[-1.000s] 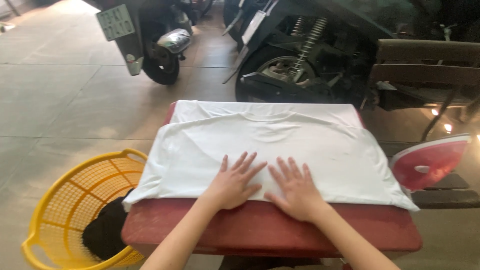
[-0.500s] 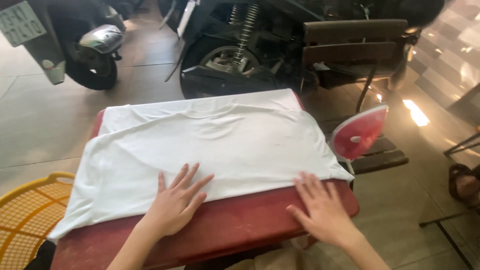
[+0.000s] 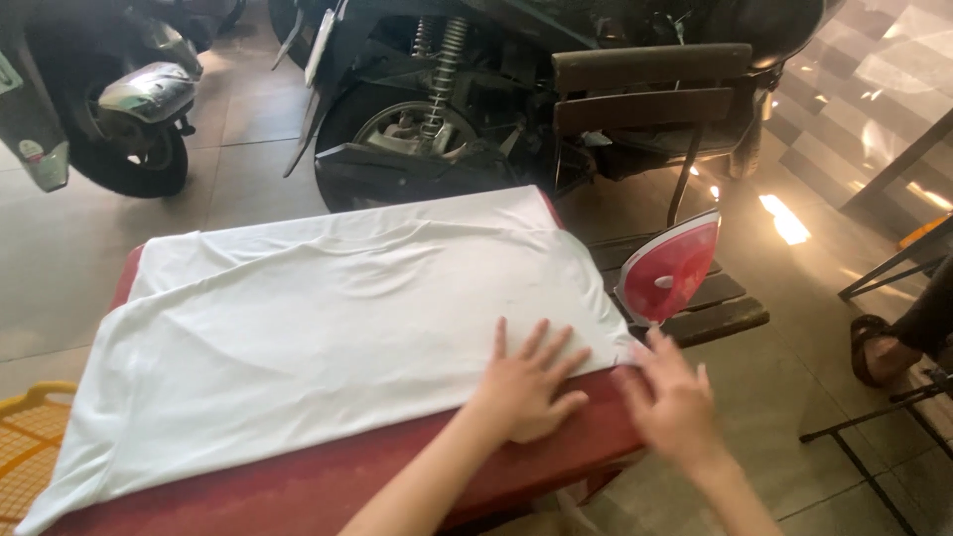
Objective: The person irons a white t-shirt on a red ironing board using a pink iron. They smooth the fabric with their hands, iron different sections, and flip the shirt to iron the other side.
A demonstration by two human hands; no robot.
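I am pressing my left hand, fingers spread flat, on the white garment at the red board's near right corner, while my right hand, empty and spread, is hovering off that edge, nearer the upright red iron.

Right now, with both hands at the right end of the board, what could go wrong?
The right hand is off the board's corner, close to the iron standing upright on the wooden chair; if hot, it might burn, or get knocked off the slats. The left hand pins only one corner of the shirt, whose near-left edge overhangs and could slide towards the yellow basket.
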